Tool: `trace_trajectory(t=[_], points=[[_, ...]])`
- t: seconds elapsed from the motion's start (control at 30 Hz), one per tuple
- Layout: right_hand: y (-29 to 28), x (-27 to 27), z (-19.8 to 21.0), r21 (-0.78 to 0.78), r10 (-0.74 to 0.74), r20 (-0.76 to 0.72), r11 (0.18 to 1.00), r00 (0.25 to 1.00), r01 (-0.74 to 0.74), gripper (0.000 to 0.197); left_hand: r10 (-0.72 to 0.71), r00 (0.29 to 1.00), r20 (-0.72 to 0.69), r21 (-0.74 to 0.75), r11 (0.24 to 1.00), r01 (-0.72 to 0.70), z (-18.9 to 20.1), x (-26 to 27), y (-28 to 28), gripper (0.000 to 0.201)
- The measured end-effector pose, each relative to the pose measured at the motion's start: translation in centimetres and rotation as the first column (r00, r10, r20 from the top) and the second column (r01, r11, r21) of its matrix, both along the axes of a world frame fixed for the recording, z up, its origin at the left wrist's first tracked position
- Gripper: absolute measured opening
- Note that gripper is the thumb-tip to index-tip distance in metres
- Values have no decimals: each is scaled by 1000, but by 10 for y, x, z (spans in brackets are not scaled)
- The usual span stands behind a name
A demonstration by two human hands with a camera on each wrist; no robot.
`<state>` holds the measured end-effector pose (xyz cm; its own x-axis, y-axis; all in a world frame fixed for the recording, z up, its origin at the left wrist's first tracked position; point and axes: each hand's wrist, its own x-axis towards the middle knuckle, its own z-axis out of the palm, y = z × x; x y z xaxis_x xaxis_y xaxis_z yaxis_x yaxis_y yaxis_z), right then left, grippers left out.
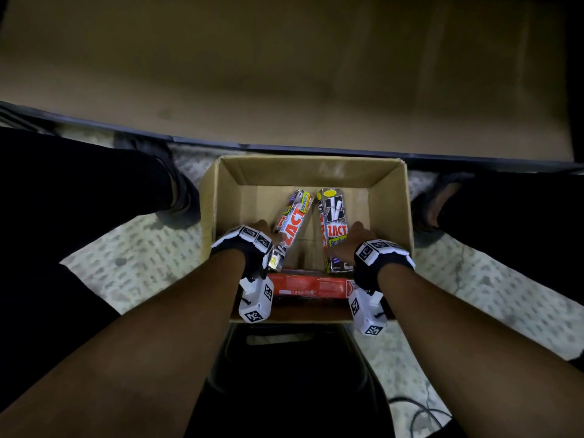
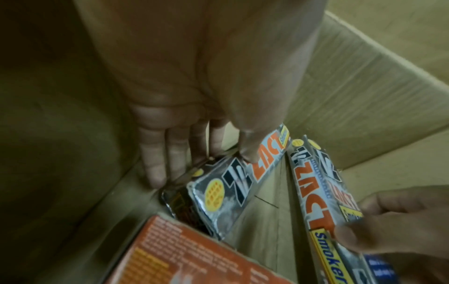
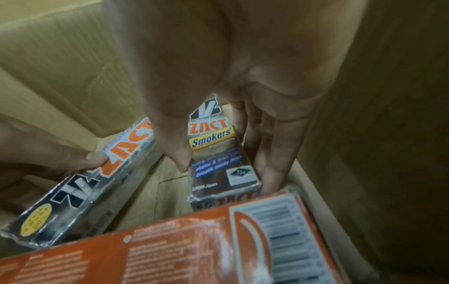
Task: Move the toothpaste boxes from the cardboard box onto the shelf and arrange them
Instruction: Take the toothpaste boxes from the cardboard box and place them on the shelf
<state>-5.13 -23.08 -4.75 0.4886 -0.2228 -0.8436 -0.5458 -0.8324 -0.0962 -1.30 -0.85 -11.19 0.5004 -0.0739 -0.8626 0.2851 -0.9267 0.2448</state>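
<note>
An open cardboard box (image 1: 392, 203) stands on the floor below a tan shelf (image 1: 284, 74). Inside it, two silver ZACT toothpaste boxes stand tilted side by side. My left hand (image 1: 267, 230) holds the left ZACT box (image 1: 292, 221), with the thumb on its face and the fingers behind its edge (image 2: 230, 188). My right hand (image 1: 354, 238) grips the right ZACT box (image 1: 333, 221) between thumb and fingers (image 3: 218, 167). A red toothpaste box (image 1: 309, 287) lies flat along the carton's near side. The bottom ends of both silver boxes are hidden.
My legs and sandalled feet (image 1: 180, 191) flank the carton on a patterned floor (image 1: 136, 263). A dark seat or bag (image 1: 290, 374) sits under my forearms. A cable (image 1: 420, 412) lies at lower right. The shelf has a dark front edge (image 1: 221, 142).
</note>
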Motion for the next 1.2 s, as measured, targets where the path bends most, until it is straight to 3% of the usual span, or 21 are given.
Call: trace_trajectory(t=[0.17,0.27,0.4,0.67,0.77,0.97,1.2], points=[[4,1,-8,53,-61,35,997,997,59,77,200,978,52,-105,975,-194,3,1,-6,66],[7,2,-13,62,-94,96,994,991,88,70,216,969,118,-158,968,-196,21,4,-12,60],[11,6,-19,79,-129,147,990,981,119,79,244,958,149,-211,955,-210,18,1,-12,60],[12,14,-25,62,-117,83,992,990,113,100,237,965,116,-241,949,-204,16,5,-9,50],[10,15,-22,80,-141,64,988,988,135,96,216,964,152,-223,958,-179,20,5,-10,40],[10,12,-22,113,-176,96,980,980,165,103,231,945,232,-203,962,-186,28,-4,-13,40],[7,6,0,194,-241,195,960,951,203,75,239,929,284,-201,962,-186,52,-5,-18,41]])
